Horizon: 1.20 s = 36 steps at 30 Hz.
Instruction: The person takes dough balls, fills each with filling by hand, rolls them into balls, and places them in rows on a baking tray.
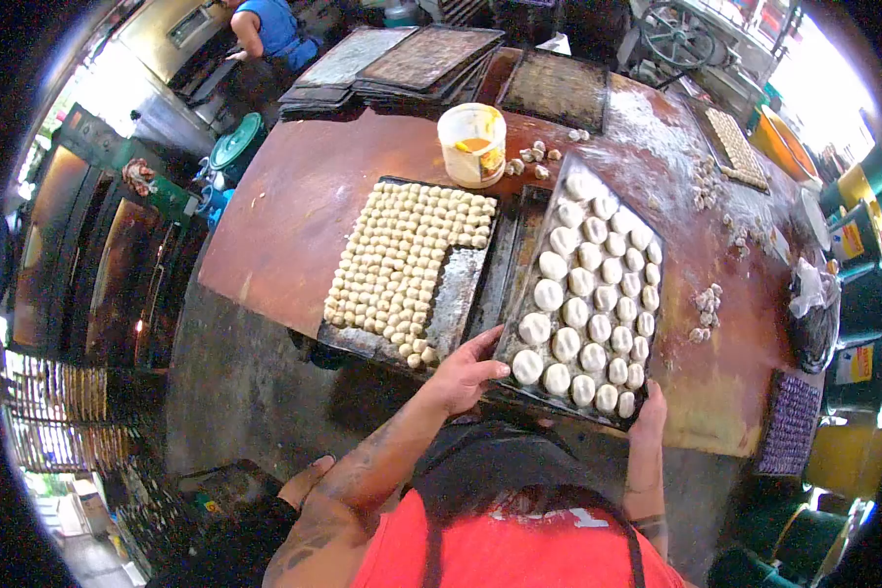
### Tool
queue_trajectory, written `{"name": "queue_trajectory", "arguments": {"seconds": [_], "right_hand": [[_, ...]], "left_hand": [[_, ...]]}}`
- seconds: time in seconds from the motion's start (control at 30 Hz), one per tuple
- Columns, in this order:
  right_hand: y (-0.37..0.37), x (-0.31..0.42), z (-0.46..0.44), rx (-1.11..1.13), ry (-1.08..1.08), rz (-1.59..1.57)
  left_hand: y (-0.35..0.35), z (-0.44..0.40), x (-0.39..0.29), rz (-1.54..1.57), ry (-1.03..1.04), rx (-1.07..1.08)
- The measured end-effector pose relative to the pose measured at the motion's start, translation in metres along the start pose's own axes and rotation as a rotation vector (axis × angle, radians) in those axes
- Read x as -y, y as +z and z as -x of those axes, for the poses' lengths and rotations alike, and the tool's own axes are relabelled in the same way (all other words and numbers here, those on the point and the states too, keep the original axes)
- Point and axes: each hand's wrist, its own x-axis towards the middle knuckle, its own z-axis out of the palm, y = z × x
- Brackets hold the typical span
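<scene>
Reddish-brown and dusted with flour toward its far right, the table (274, 225) spreads out in front of you, with a stack of dark trays (429, 54) at the back and a person in blue (276, 31) beyond its far left corner. Your left arm comes up from the lower left with the elbow bent and out to the side, the forearm slanting forward and right. Its hand (468, 374) is gripping the near left corner of a loaded tray (559, 401), thumb laid over the rim, fingers reaching along the left side. Your right forearm stands almost straight up in view, close to your red shirt (500, 549), and that hand (649, 407) is closed on the near right corner; most of its fingers are hidden, so you can't tell how far they reach underneath. Between your two hands, the tray sits in front of your chest, its long sides running away from you and its far end over the table. Rows of pale, flattened dough rounds (575, 313) cover it. Just left, a second tray (458, 294) carries smaller dough balls (392, 255), below a white bucket (475, 169).
</scene>
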Motion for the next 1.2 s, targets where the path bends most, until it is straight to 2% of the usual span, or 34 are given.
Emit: {"name": "queue_trajectory", "arguments": {"seconds": [0.07, 0.1, 0.13, 0.2, 0.27, 0.3, 0.37, 0.43, 0.47, 0.5, 0.6, 0.63, 0.7, 0.77, 0.8, 0.83, 0.9, 0.97, 1.0, 1.07, 1.13, 1.17, 1.2], "right_hand": [[0.004, 0.006, -0.003, 0.009, -0.088, -0.037], [0.035, -0.016, 0.011, 0.029, -0.141, 0.029], [0.048, -0.005, 0.013, -0.017, -0.194, 0.091], [0.110, 0.010, 0.025, -0.044, -0.344, 0.216], [0.164, 0.027, 0.034, 0.170, -0.371, 0.321], [0.191, 0.035, 0.038, 0.278, -0.389, 0.368], [0.226, 0.055, 0.055, 0.565, -0.190, 0.263], [0.230, 0.042, 0.046, 0.566, -0.133, 0.268], [0.230, 0.034, 0.040, 0.566, -0.101, 0.273], [0.228, 0.027, 0.038, 0.527, -0.058, 0.304], [0.207, 0.003, 0.033, 0.427, 0.042, 0.360], [0.198, 0.000, 0.031, 0.399, 0.004, 0.393], [0.176, -0.005, 0.033, 0.332, -0.063, 0.458], [0.153, -0.006, 0.034, 0.237, -0.054, 0.381], [0.142, -0.005, 0.035, 0.189, -0.057, 0.361], [0.131, -0.003, 0.038, 0.143, -0.058, 0.342], [0.113, 0.002, 0.041, 0.094, -0.069, 0.304], [0.097, 0.001, 0.040, 0.058, -0.083, 0.303], [0.094, 0.003, 0.042, 0.031, -0.083, 0.271], [0.086, 0.002, 0.038, 0.046, -0.136, 0.317], [0.087, 0.003, 0.041, 0.061, -0.154, 0.317], [0.090, 0.002, 0.040, 0.081, -0.143, 0.342], [0.089, 0.002, 0.041, 0.095, -0.133, 0.370]], "left_hand": [[-0.003, 0.006, -0.002, -0.014, 0.121, 0.018], [-0.043, 0.033, -0.021, 0.101, 0.167, 0.099], [-0.047, 0.052, -0.025, 0.132, 0.186, -0.019], [-0.072, 0.087, -0.035, 0.061, 0.477, -0.043], [-0.110, 0.115, -0.034, 0.036, 0.797, -0.004], [-0.115, 0.129, -0.040, 0.130, 0.842, -0.083], [-0.114, 0.160, -0.059, 0.329, 0.921, -0.256], [-0.134, 0.185, -0.066, 0.461, 0.904, -0.328], [-0.144, 0.195, -0.071, 0.400, 0.975, -0.286], [-0.165, 0.196, -0.073, 0.484, 0.998, -0.496], [-0.186, 0.177, -0.107, 0.439, 1.040, -0.653], [-0.215, 0.167, -0.116, 0.417, 1.070, -0.576], [-0.248, 0.144, -0.142, 0.428, 1.094, -0.563], [-0.274, 0.118, -0.166, 0.454, 1.095, -0.638], [-0.292, 0.105, -0.179, 0.576, 1.054, -0.478], [-0.305, 0.089, -0.191, 0.487, 1.105, -0.518], [-0.334, 0.059, -0.217, 0.490, 1.045, -0.614], [-0.360, 0.033, -0.248, 0.533, 0.900, -0.722], [-0.407, 0.019, -0.253, 0.507, 0.828, -0.633], [-0.401, 0.008, -0.253, -0.079, 0.681, -1.031], [-0.425, -0.021, -0.246, -0.461, 0.913, -1.052], [-0.345, -0.015, -0.233, -0.366, 0.782, -1.052], [-0.304, -0.013, -0.207, -0.651, 0.665, -0.966]]}}
